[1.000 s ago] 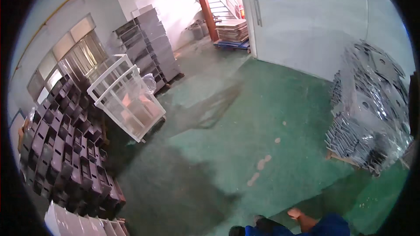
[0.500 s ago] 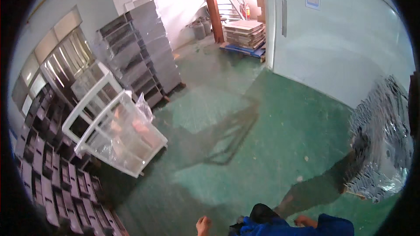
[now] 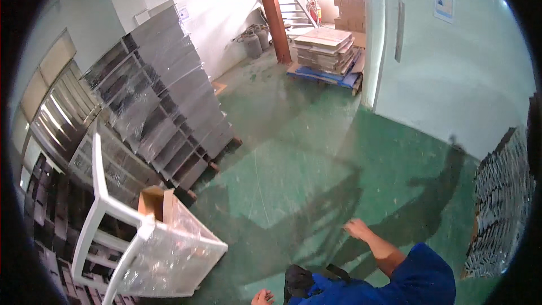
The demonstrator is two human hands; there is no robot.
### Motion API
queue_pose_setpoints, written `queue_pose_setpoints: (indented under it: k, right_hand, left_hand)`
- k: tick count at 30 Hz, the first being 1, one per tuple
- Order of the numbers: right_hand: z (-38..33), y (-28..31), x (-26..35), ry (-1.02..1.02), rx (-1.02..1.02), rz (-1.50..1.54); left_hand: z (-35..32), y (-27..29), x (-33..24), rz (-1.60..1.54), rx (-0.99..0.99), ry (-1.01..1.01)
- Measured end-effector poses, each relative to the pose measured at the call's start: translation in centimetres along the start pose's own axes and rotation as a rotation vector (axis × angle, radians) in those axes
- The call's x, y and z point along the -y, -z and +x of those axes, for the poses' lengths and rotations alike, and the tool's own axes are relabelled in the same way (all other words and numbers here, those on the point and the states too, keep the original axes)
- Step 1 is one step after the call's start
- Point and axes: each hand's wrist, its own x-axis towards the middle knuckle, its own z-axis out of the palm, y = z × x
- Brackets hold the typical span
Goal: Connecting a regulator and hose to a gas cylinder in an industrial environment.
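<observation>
My right hand (image 3: 357,229) is held out in front of my blue-sleeved body, over the green floor, with loosely bent fingers and nothing in it. At the lower edge my left hand (image 3: 262,297) shows only in part. Its fingers look loosely apart and no object shows in them. Nearest to the left hand is a white-framed cart (image 3: 164,268) with clear film-like side panels, standing to my left. An opened cardboard box (image 3: 157,203) sits in the cart. Neither hand touches the cart.
Beyond the cart rises a tall film-wrapped stack of grey boxes (image 3: 175,79) on a pallet. Stacked grey parts (image 3: 502,209) stand at the right by a pale wall (image 3: 451,85). Ahead are a rust-red post (image 3: 272,17), flat cardboard on a blue pallet (image 3: 324,51), and stairs.
The cart and the wrapped stack now appear nearer as I have moved forward. My right hand has swung forward from beside my body; the left sits lower in view.
</observation>
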Motion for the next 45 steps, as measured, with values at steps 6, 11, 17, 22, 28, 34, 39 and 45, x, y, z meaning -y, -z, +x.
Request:
queue_pose_setpoints:
  k: [6,11,17,22,28,34,39,45]
  right_hand:
    - [26.6,11.1,16.2,0.028,0.055,0.578]
    - [37.7,12.5,18.6,-0.413,0.038,1.153]
    - [53.7,16.7,19.5,-0.522,-0.113,1.497]
    - [80.7,21.6,19.9,-0.385,-0.068,1.397]
    - [112.3,31.6,27.2,-0.338,0.359,1.297]
    - [138.1,35.9,26.4,-0.095,0.349,1.376]
    - [151.9,42.6,23.1,-0.571,0.183,1.689]
    - [168.7,51.4,19.0,-0.576,0.179,1.981]
  left_hand:
    - [20.1,-16.3,-17.0,0.081,0.261,-0.103]
    - [28.7,-40.9,-37.0,0.304,0.698,-0.079]
    - [39.5,-63.1,-51.5,0.420,1.160,-0.012]
    - [53.9,-74.8,-63.4,0.031,0.919,0.125]
    - [70.0,-85.7,-82.8,-0.198,0.681,-0.106]
    - [85.8,-101.9,-99.4,-0.184,0.759,-0.306]
    - [97.0,-116.3,-105.9,-0.099,0.925,-0.041]
    - [107.6,-133.0,-117.7,-0.013,1.082,0.058]
